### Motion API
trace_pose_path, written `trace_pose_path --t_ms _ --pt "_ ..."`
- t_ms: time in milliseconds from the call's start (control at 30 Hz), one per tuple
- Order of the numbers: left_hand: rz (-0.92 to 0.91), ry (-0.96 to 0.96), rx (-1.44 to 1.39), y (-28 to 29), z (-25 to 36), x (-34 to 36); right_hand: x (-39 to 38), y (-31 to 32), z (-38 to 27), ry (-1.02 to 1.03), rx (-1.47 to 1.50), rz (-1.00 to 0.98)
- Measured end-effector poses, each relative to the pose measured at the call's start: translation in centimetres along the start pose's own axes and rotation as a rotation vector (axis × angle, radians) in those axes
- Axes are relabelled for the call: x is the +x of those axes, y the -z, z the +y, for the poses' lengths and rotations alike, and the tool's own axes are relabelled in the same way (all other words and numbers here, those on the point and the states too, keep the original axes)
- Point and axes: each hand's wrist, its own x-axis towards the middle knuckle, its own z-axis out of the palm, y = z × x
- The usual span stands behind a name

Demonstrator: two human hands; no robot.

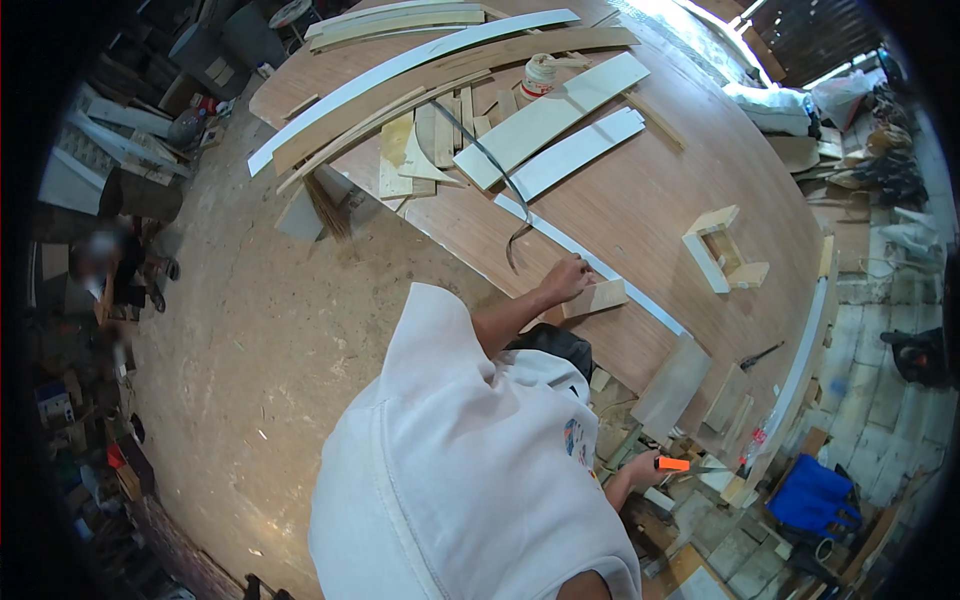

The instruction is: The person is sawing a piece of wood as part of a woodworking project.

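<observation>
My left hand (567, 278) is at the near edge of the large wooden table, its fingers bent down against a short pale wooden block (597, 299). A long narrow white strip (590, 258) runs along the table just beyond the fingers. Lower right, beside the table's corner, my right hand (638, 472) is closed round the orange handle of a tool (674, 464). A thin grey blade extends from it to the right; its exact kind is hard to make out. A flat grey-brown board (671, 388) overhangs the edge between my hands.
Several long boards (440, 62) and white panels (553, 115) lie across the far table, with a white tub (539, 76) among them. A dark curved strip (480, 150) crosses the panels. To the right sit a U-shaped wooden piece (722, 248), a plastic bottle (752, 446) and a blue bag (815, 497).
</observation>
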Motion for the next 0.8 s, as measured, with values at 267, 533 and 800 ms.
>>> trace_pose_path --t_ms 267,533,800 --pt "0.060 -0.071 -0.013 12.3 -3.0 -2.5 -10.9 5.2 -3.0 -0.045 0.062 -0.272" --pt "0.351 0.167 0.455 31.1 -12.5 2.1 -22.4 6.9 -8.1 -0.151 0.036 -0.339" --pt "0.334 0.507 0.706 42.8 -14.7 5.9 -23.4 5.5 -8.5 -0.540 -0.028 -0.346"
